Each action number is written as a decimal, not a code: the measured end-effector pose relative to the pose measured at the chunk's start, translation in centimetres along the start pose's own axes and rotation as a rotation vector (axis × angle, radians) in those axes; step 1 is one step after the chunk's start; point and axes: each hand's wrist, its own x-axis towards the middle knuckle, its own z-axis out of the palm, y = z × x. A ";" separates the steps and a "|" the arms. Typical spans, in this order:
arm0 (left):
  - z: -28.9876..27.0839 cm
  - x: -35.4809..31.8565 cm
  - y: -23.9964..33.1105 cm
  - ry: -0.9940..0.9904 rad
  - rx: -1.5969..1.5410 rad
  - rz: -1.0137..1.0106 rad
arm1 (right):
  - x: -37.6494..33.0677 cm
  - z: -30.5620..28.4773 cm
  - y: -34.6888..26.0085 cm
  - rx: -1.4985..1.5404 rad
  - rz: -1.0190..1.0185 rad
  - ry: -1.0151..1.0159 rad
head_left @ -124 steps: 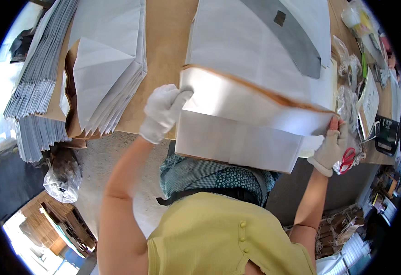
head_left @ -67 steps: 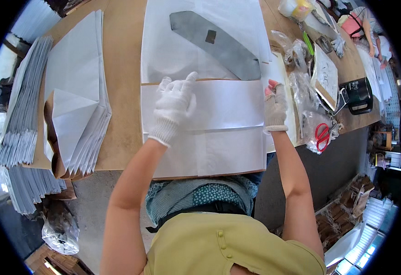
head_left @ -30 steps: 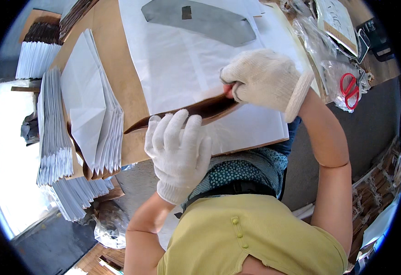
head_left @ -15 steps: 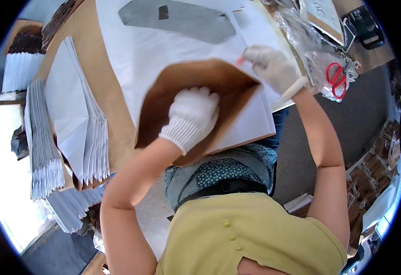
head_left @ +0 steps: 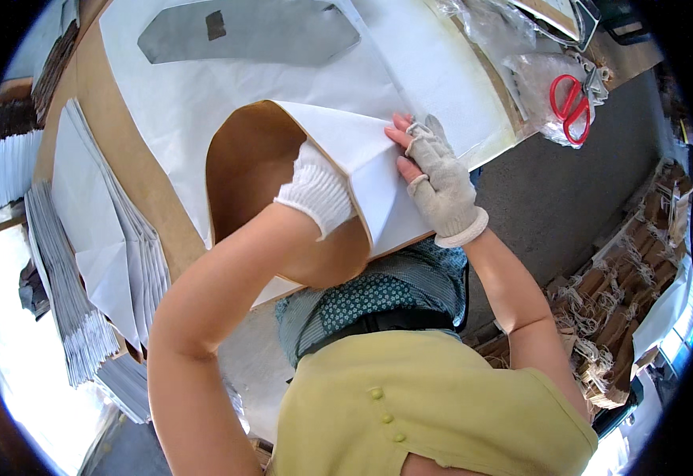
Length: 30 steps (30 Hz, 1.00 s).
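Note:
A large paper bag point(head_left: 243, 163), brown inside and white outside, lies with its mouth open in front of me. My left hand point(head_left: 315, 190), in a white knit glove, reaches into that mouth; its fingers are hidden behind the paper wall. On the bag's folded white outer side rests my right hand point(head_left: 442, 182), its fingers stretched out. The right glove is off-white and leaves some fingertips bare. Beyond the bag, a grey flat template point(head_left: 259, 36) with a small dark patch lies on white paper sheets point(head_left: 172, 103).
Folded white bags point(head_left: 101, 230) stand in stacks at the left. Red-handled scissors point(head_left: 571, 107) lie on clear plastic wrap point(head_left: 521, 67) near the table's right edge. Brown bundles with string point(head_left: 608, 301) fill the lower right floor.
My left hand has gone deeper into the bag, so its fingers are now hidden. My right hand has come down onto the white outer side. The bag has turned and its end is folded.

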 end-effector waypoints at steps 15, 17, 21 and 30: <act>-12.3 2.2 -6.5 -0.234 -0.352 -0.336 | -0.2 1.5 0.4 -0.649 -0.234 -0.161; -11.8 1.9 -6.0 -0.170 -0.264 -0.337 | -0.2 1.8 0.4 -0.704 -0.224 -0.181; -11.1 2.5 -5.2 -0.107 -0.119 -0.309 | -0.4 2.3 0.3 -0.838 -0.265 -0.220; -10.4 1.8 -4.8 -0.072 -0.208 -0.406 | -1.7 3.4 0.2 -0.662 -0.572 -0.408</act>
